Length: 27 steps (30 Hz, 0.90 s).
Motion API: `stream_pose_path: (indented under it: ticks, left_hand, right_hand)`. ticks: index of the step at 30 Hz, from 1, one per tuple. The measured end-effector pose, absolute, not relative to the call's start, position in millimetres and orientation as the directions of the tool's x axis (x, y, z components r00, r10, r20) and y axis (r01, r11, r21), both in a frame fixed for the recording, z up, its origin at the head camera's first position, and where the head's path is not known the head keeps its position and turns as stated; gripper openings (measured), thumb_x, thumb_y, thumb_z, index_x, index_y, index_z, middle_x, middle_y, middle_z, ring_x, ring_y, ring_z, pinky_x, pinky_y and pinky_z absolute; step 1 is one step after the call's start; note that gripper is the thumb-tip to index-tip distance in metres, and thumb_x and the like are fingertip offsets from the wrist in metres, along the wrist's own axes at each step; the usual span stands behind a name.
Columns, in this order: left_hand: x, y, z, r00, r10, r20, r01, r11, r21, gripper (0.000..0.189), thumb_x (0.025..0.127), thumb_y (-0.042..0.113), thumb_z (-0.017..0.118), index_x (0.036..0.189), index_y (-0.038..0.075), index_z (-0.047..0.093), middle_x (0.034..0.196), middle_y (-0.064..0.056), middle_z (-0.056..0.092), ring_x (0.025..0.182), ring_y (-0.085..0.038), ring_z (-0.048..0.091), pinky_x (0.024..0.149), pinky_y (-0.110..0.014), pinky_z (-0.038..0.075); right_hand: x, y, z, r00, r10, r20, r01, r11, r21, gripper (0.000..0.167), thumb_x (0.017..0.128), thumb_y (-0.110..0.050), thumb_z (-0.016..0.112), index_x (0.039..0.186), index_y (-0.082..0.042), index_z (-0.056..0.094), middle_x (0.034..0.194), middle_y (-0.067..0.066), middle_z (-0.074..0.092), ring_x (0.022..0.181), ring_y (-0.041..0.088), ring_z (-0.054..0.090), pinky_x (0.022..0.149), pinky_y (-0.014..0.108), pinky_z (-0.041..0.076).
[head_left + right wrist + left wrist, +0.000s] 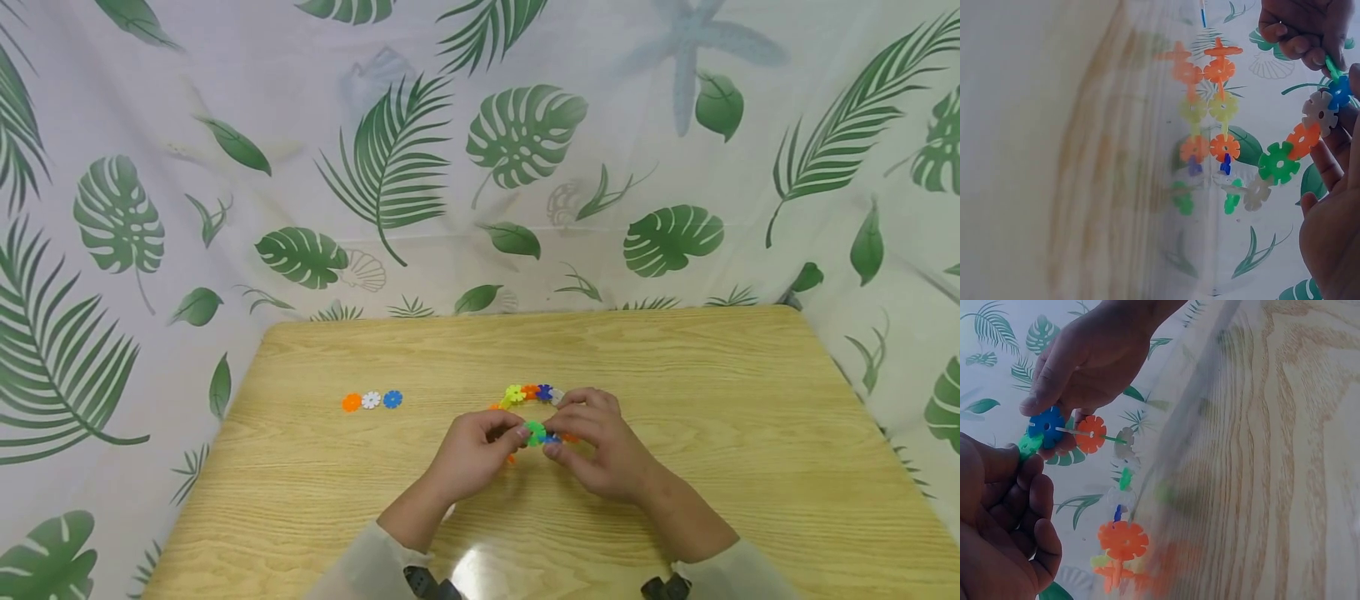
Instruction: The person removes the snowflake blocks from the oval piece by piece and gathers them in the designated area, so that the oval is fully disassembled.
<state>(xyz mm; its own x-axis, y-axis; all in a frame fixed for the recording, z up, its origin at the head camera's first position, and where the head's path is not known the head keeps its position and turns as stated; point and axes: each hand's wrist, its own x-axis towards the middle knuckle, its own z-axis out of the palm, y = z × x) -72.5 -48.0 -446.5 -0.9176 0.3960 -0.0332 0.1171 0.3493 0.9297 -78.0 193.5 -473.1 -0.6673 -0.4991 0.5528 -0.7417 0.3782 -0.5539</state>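
My left hand (476, 454) pinches a green notched snowflake disc (535, 432) between thumb and fingertips. Facing it, my right hand (607, 442) pinches a blue snowflake disc (1046, 427) at the end of a linked chain. In the left wrist view the green disc meets the edge of the blue one; whether they are fully slotted cannot be told. From the blue disc the chain runs through white, orange (1304, 140) and green (1280, 164) discs, then curves past yellow discs (1223, 107) to an orange end (1223, 51). Fingers partly hide the chain in the head view.
Three loose discs, orange (352, 402), white (371, 400) and blue (393, 399), lie in a row on the left of the wooden table (300, 500). A leaf-patterned cloth (420, 167) hangs behind the table and along its sides.
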Motion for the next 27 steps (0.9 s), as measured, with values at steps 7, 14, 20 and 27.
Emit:
stream_pose_path:
  ticks: [7,14,20,27]
  left_hand:
    - [-70.5,-49.2,-448.8,-0.924,0.383,-0.001,0.147,0.356,0.923,0.018,0.104,0.028,0.066,0.107,0.015,0.079,0.090,0.009,0.073,0.077,-0.011,0.064,0.066,-0.029,0.054]
    - [-67.6,-45.9,-451.2,-0.938,0.338,0.068,0.194,0.355,0.915,0.013,0.102,0.021,0.069,0.100,0.013,0.080,0.086,0.008,0.074,0.070,-0.008,0.062,0.061,-0.026,0.053]
    - [-70.6,-52.6,-452.0,-0.950,0.296,0.096,0.201,0.349,0.915,0.015,0.102,0.019,0.069,0.100,0.009,0.080,0.087,0.001,0.076,0.078,-0.019,0.070,0.066,-0.026,0.055]
    - [-80.7,-76.9,-441.6,-0.975,0.213,0.067,0.147,0.385,0.911,0.015,0.103,0.023,0.067,0.100,0.013,0.079,0.092,-0.006,0.076,0.088,-0.033,0.070,0.070,-0.033,0.056]
  right_hand:
    - [-77.7,190.3,-473.2,-0.669,-0.512,0.539,-0.738,0.374,-0.562,0.018,0.088,-0.011,0.080,0.103,-0.018,0.073,0.102,-0.011,0.071,0.110,0.020,0.051,0.100,0.057,0.029]
    - [-75.6,189.7,-472.6,-0.709,-0.499,0.497,-0.695,0.377,-0.612,0.017,0.089,-0.012,0.080,0.103,-0.017,0.073,0.100,-0.015,0.068,0.109,0.016,0.048,0.101,0.056,0.029]
    - [-76.4,198.1,-472.8,-0.705,-0.519,0.483,-0.696,0.377,-0.611,0.010,0.093,-0.011,0.077,0.102,-0.016,0.073,0.099,-0.013,0.067,0.107,0.017,0.048,0.097,0.055,0.031]
    - [-79.2,213.9,-471.3,-0.741,-0.474,0.477,-0.664,0.409,-0.626,0.020,0.090,-0.005,0.077,0.102,-0.021,0.072,0.097,-0.014,0.064,0.105,0.018,0.048,0.093,0.051,0.030]
